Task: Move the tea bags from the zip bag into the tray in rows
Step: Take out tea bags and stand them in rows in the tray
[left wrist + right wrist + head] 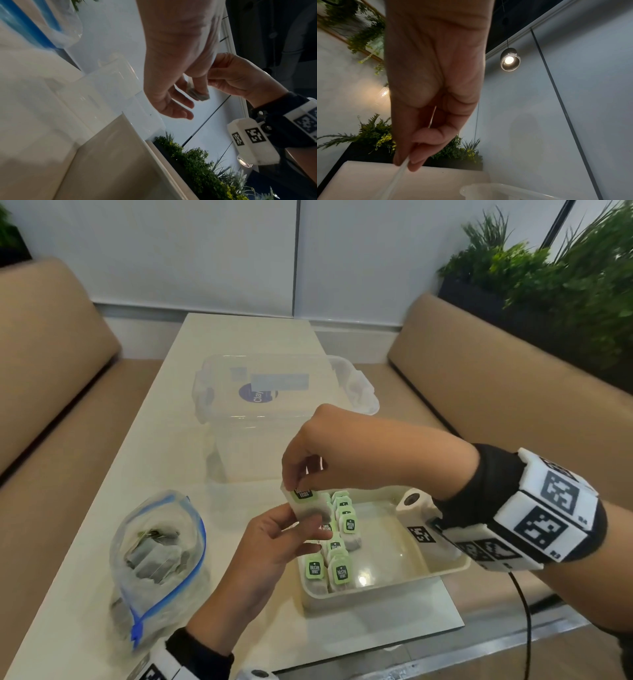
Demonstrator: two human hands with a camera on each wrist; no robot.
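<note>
1. I see my right hand pinching the top edge of one tea bag, thumb and forefinger closed on it just by its green tag; the right wrist view shows the same pinch on a thin pale edge.
2. My left hand sits right below, its fingers curled against the lower part of that same bag, so both hands hold it. In the left wrist view the grey pouch hangs under those fingertips.
3. The bag stands roughly upright, long axis running top to bottom, tag uppermost and tilted a little.
4. Taking the tray as my landmark: the held bag hovers over its far-left corner, just above the wall, not yet inside.
5. Within the tray, the placed tea bags stand along its left side in what look like two rows, tags up; the tray's right half shows bare floor.
6. I judge the coming move is a short drop down and slightly rightward from the hands into the row; the right hand, holding the top, is better placed to lower it.
7. Left of the tray, well apart, the zip bag stands open with more bags inside.
8. Beyond the tray sits a clear lidded box.
</note>
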